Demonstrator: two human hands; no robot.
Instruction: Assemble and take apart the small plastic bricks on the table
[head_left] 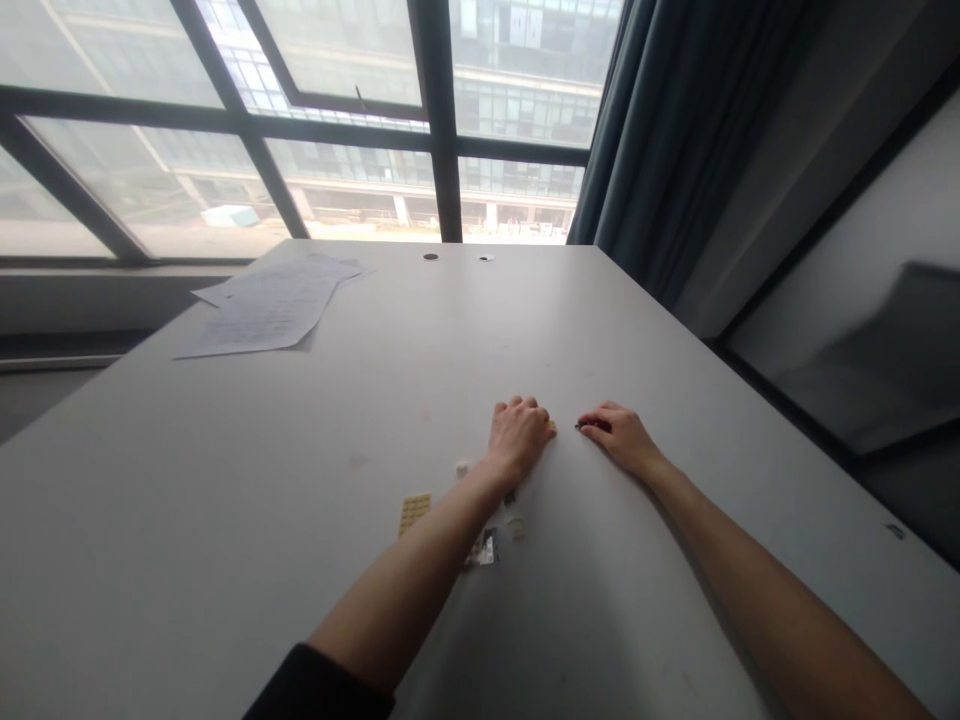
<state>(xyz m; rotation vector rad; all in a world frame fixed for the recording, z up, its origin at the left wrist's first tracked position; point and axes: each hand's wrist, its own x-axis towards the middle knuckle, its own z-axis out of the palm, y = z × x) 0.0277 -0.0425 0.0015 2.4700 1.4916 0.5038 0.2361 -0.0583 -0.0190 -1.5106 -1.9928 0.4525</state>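
My left hand (519, 434) is closed over the white table, its back toward me. A small yellowish piece (553, 427) shows at its fingertips, too small to name. Just to the right, my right hand (616, 432) pinches a small dark, thin piece (578, 427) whose kind I cannot make out. A short gap separates the two hands. Around my left forearm lie a yellow sheet with rows of dark marks (415, 512), a small white piece (461, 468), a black-and-silver packet (490, 546) and a small pale piece (516, 528). The forearm partly hides these things.
Printed papers (262, 315) lie at the table's far left. Two round holes, one dark (430, 257) and one partly white (487, 258), are near the far edge of the table (360, 620). Beyond it are windows and a dark curtain (645, 130). A small dark mark (895, 531) is at the right.
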